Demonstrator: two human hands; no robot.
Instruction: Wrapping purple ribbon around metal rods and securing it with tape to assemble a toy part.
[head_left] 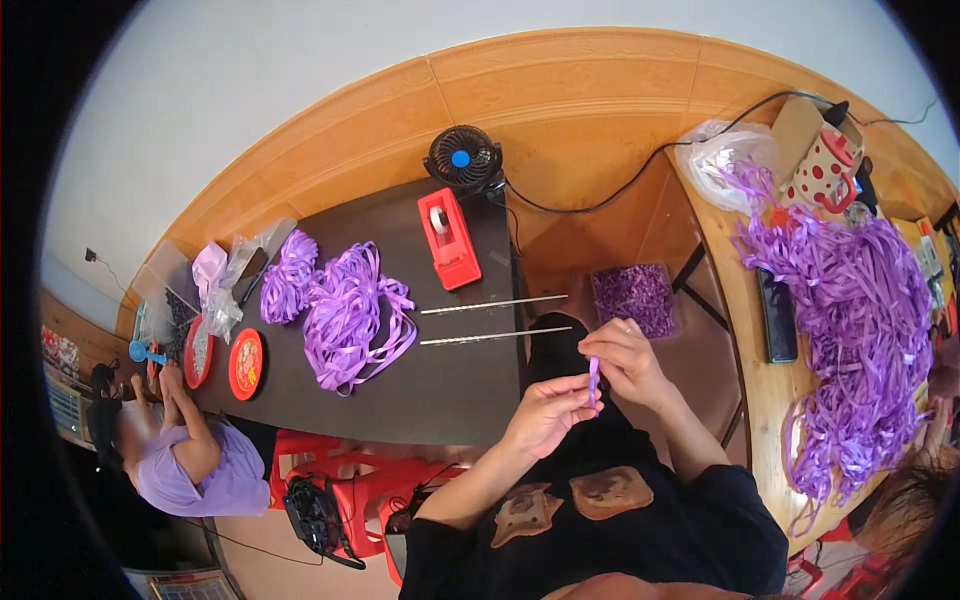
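Observation:
In front of my chest, a short piece of purple ribbon (pixel 594 374) stands between my two hands. My left hand (pixel 552 412) pinches its lower part between thumb and fingers. Close above, my right hand (pixel 628 362) has its fingers closed at the ribbon's upper end; the exact grip is partly hidden. Two thin metal rods (pixel 480 306) lie roughly parallel on the dark table (pixel 440 400), left of my hands, their right ends jutting past its edge. Farther left on that table sit a loose heap of purple ribbon (pixel 350 320) and a smaller bundle (pixel 290 280).
A red tape dispenser (pixel 450 240) and a black fan (pixel 463 160) stand at the back. Below the table gap is a bin of purple scraps (pixel 634 300). The wooden table (pixel 745 370) at right bears a big ribbon pile (pixel 850 330), a phone (pixel 777 315) and a mug (pixel 823 172). Another person (pixel 205 460) works at far left.

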